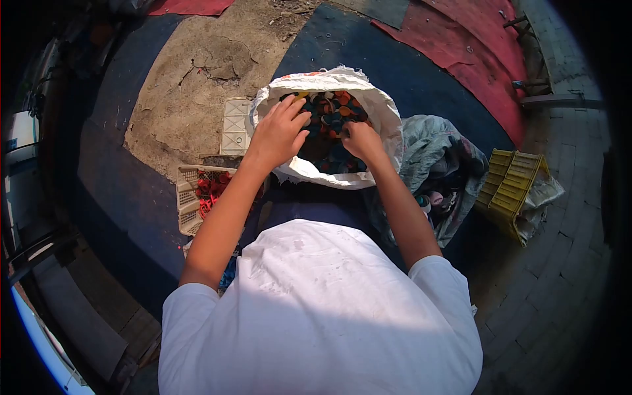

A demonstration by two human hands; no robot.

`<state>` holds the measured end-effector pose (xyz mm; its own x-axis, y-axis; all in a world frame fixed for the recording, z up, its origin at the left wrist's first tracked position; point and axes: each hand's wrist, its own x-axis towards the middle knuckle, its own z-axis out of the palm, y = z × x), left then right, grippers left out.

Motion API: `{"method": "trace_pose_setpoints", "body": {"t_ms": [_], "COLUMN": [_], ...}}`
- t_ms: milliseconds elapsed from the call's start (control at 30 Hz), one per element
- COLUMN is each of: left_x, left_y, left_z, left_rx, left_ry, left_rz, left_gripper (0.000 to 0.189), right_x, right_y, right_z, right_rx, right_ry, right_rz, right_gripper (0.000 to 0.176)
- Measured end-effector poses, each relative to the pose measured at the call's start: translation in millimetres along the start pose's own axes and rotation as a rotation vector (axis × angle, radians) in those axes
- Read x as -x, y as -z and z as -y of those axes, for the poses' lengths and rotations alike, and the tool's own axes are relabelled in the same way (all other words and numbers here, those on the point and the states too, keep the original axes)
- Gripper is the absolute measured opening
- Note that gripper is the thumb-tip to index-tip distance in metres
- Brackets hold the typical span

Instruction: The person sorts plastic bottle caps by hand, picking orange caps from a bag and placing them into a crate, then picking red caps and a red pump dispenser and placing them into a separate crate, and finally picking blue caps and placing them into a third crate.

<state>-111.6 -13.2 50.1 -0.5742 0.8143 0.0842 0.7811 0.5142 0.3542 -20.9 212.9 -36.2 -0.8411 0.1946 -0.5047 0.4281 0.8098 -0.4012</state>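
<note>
A white woven sack [388,118] stands open in front of me, its rim rolled back. Inside lie many small plastic bottle caps [336,120], mostly orange, dark blue and green. My left hand [280,131] reaches over the sack's left rim with its fingers stretched out and apart above the caps. At the right side of the opening, my right hand [361,139] has its fingers curled together down at the caps. Whatever is between those fingertips is too small or hidden to make out.
A cream plastic crate [191,220] with red pieces stands left of my knees. Behind it lies a pale crate or panel [235,125]. To the right are a grey-green sack [428,141] with mixed items and a yellow crate [510,181]. Blue and red mats cover the ground.
</note>
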Motion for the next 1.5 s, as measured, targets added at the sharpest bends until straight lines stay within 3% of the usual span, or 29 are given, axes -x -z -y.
{"method": "trace_pose_setpoints", "body": {"t_ms": [167, 233, 300, 333, 467, 567, 667, 733, 800, 900, 967, 1000, 1100, 1200, 1300, 1367, 1433, 1500], "left_x": [13, 16, 27, 30, 41, 40, 39, 34, 30, 26, 24, 23, 24, 31, 37, 40, 44, 47], "left_y": [-12, -2, -10, -12, -14, -15, -33, -35, -34, -28, -28, -31, -30, -40, -38, -38, -38, -34], "left_z": [-40, -55, -52, -50, -45, -44, -37, -35, -37, -39, -37, -38, -39, -39, -37, -34, -27, -23], "left_rx": [0.357, 0.835, 1.01, 1.097, 1.01, 0.909, 1.132, 1.355, 1.459, 1.731, 2.042, 2.02, 2.168, 2.17, 2.23, 2.284, 2.296, 2.306], "left_ry": [0.227, 0.514, 0.605, 0.649, 0.654, 0.64, 0.712, 0.76, 0.819, 0.869, 0.85, 0.949, 0.923, 0.97, 0.96, 0.933, 0.922, 0.941], "left_rz": [-0.102, -0.059, -0.091, -0.111, -0.209, -0.271, -0.282, -0.268, -0.272, -0.229, -0.213, -0.237, -0.092, -0.155, -0.247, -0.302, -0.353, -0.358], "left_gripper": [0.029, 0.027, 0.025, 0.025, 0.024, 0.023, 0.029, 0.039, 0.042, 0.047, 0.049, 0.048, 0.045, 0.038, 0.033, 0.03, 0.028, 0.028], "right_x": [-95, -113, -129, -131, -128, -117, -115, -92, -45, 15, 57, 67, 91, 100, 90, 55, 19, -26], "right_y": [-39, -50, -62, -73, -68, -57, -57, -49, -37, -22, -1, -5, 0, 13, 21, 11, 4, -16], "right_z": [-16, -20, -32, -34, -40, -31, -31, -19, 9, 41, 63, 61, 68, 66, 46, 20, -8, -42], "right_rx": [-0.01, 0.012, 0.051, 0.122, 0.002, 0.025, -0.117, -0.335, -0.618, -0.881, -0.702, -0.647, -0.437, -0.534, -0.745, -0.855, -0.807, -0.53], "right_ry": [-0.18, -0.19, -0.173, -0.129, -0.118, -0.092, -0.116, -0.08, 0.001, 0.208, 0.345, 0.442, 0.647, 0.651, 0.431, 0.211, -0.018, -0.014], "right_rz": [-0.171, -0.194, -0.185, -0.357, -0.248, -0.258, -0.248, -0.286, -0.382, -0.361, -0.343, -0.316, -0.391, -0.319, -0.289, -0.379, -0.355, -0.321], "right_gripper": [0.036, 0.037, 0.037, 0.031, 0.024, 0.038, 0.026, 0.027, 0.026, 0.018, 0.015, 0.019, 0.022, 0.022, 0.022, 0.023, 0.025, 0.031]}}
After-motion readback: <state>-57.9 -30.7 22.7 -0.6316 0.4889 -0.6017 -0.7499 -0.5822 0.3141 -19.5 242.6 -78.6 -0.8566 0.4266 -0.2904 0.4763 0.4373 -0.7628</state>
